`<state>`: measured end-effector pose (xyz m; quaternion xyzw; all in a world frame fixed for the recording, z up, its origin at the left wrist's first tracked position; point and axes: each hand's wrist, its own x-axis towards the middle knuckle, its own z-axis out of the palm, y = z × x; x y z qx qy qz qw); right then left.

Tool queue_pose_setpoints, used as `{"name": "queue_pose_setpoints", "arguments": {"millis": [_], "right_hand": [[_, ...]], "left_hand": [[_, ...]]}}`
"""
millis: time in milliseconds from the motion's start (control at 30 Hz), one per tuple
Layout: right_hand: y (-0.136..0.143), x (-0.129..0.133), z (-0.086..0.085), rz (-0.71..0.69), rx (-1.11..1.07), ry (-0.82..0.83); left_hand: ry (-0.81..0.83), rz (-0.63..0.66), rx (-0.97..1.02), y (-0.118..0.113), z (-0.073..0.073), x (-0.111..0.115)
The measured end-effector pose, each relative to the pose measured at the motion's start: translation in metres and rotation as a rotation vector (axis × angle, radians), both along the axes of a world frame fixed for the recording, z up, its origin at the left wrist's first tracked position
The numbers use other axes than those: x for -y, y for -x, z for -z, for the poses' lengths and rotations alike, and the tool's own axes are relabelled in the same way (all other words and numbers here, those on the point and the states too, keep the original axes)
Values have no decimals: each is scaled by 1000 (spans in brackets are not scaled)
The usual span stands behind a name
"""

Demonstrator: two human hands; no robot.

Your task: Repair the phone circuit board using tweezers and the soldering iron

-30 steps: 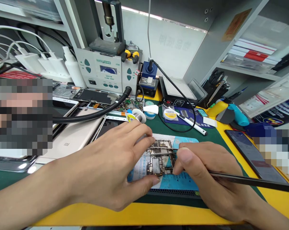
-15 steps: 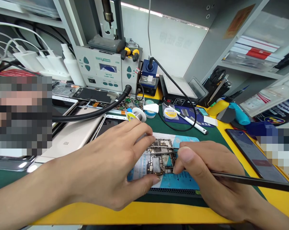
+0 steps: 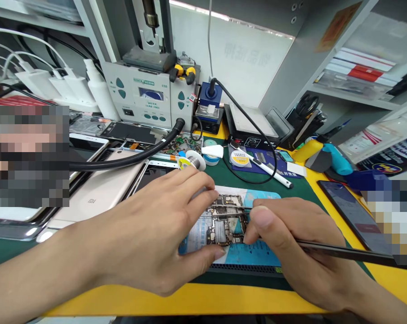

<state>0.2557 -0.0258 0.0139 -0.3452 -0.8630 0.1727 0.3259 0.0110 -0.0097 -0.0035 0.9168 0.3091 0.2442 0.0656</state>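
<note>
A phone circuit board (image 3: 220, 231) lies on a blue and white card (image 3: 253, 255) in front of me. My left hand (image 3: 156, 225) spans the left part of the board, with a finger at its far edge and the thumb at its near edge. My right hand (image 3: 287, 243) pinches a pair of metal tweezers (image 3: 331, 249). Their two thin prongs reach left over the upper part of the board, slightly apart. The prong ends run in beside my left fingers, so I cannot tell what they touch.
Behind my left hand are phones, including a pale Xiaomi phone (image 3: 95, 198), and a solder spool (image 3: 195, 160). A hot air station (image 3: 145, 96) stands at the back, its black hose (image 3: 149, 155) crossing left. A dark phone (image 3: 351, 216) lies right, near a white pen-like tool (image 3: 270, 173).
Both hands and the tweezers keep nearly the same pose over the circuit board. The view has shifted very slightly.
</note>
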Motion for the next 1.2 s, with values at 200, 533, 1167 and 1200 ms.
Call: {"name": "queue_pose_setpoints", "arguments": {"millis": [200, 533, 1167, 1200], "right_hand": [[0, -2, 2, -3, -1, 2], [0, -1, 1, 9, 20, 4], [-1, -1, 0, 6, 31, 2], [0, -2, 0, 2, 25, 6]], "left_hand": [[-18, -7, 4, -2, 3, 0], [61, 27, -84, 5, -2, -1], [72, 34, -74, 4, -2, 1], [75, 36, -74, 4, -2, 1]]}}
